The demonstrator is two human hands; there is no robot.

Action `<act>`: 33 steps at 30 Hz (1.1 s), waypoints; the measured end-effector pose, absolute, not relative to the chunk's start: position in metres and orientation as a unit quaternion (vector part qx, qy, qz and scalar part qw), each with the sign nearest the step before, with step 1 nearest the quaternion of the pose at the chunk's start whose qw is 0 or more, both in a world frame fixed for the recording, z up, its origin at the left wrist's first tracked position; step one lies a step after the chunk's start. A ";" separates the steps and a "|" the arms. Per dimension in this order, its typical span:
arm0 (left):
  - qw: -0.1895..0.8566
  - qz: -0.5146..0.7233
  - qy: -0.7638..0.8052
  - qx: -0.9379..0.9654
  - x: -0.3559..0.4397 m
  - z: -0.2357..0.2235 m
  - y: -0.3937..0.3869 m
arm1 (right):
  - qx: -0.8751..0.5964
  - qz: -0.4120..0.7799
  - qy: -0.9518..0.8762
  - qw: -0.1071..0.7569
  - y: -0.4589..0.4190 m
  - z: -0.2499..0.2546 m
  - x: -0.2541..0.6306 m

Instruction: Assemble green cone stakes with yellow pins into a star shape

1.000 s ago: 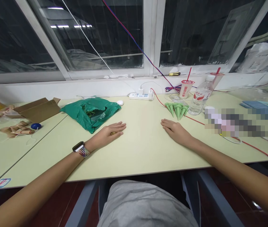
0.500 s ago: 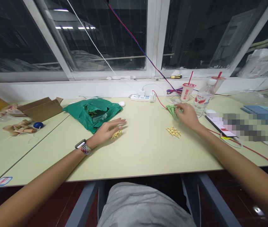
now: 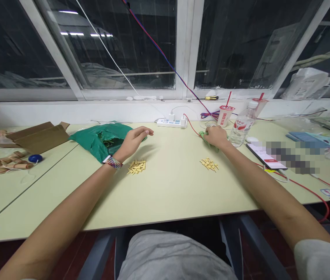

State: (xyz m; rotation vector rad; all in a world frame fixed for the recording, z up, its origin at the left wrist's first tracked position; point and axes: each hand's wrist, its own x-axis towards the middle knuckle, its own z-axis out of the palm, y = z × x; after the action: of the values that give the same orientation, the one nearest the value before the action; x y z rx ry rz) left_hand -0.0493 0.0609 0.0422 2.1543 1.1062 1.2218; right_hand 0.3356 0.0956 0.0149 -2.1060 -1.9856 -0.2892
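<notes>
Got right hand (image 3: 216, 136) at 2 o'clock from mid-surface, down on green cones (image 3: 210, 147) with curled fingers; can't tell if grip is closed on one, fingertips hidden. Got left hand (image 3: 135, 140) at 10, raised off the surface (image 3: 170, 194), loosely open grip, fingers bent, in front of green bag (image 3: 89, 140). See left yellow heap (image 3: 137, 167) at 9, right yellow heap (image 3: 209, 164) at 3, well apart with a wide stretch of surface between, running to near edge at 6. Tight by right hand: water bottle (image 3: 240, 126) just beside at its 3, cup (image 3: 225, 116) at its 1. Also see phone (image 3: 261, 153) at 3, power strip (image 3: 170, 123) at 12 by the wall, dark windows (image 3: 147, 42) behind. Pale yellow top, visible seam at far 9.
</notes>
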 end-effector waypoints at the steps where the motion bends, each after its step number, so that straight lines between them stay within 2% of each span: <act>1: 0.212 0.439 0.401 0.776 -0.050 0.039 0.060 | -0.719 -0.097 -0.679 0.114 0.095 0.014 0.335; 7: 0.262 0.440 0.406 0.757 -0.058 0.021 0.059 | -0.712 -0.107 -0.678 0.152 0.087 0.023 0.333; 9: 0.281 0.449 0.405 0.745 -0.055 0.020 0.061 | -0.693 -0.115 -0.681 0.207 0.083 0.032 0.329; 12: 0.295 0.446 0.394 0.748 -0.039 0.022 0.062 | -0.636 -0.096 -0.689 0.335 0.076 0.044 0.312; 15: 0.331 0.422 0.362 0.762 -0.017 0.028 0.055 | -0.538 -0.005 -0.715 0.446 0.069 0.048 0.281; 19: 0.372 0.432 0.325 0.754 0.006 0.033 0.044 | -0.443 0.134 -0.722 0.514 0.057 0.041 0.232; 23: 0.374 0.451 0.333 0.739 0.008 0.032 0.036 | -0.405 0.197 -0.716 0.533 0.045 0.030 0.203; 29: 0.410 0.462 0.344 0.707 -0.003 0.023 0.037 | -0.410 0.242 -0.704 0.526 0.038 0.021 0.195; 33: 0.449 0.512 0.332 0.653 -0.015 0.022 0.048 | -0.432 0.250 -0.693 0.520 0.028 0.005 0.190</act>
State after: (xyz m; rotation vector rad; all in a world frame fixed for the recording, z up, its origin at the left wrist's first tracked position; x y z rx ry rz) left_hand -0.0146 0.0480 0.0218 1.6165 0.8204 1.2658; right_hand 0.1899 0.0276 0.0047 -1.0360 -1.6621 0.5991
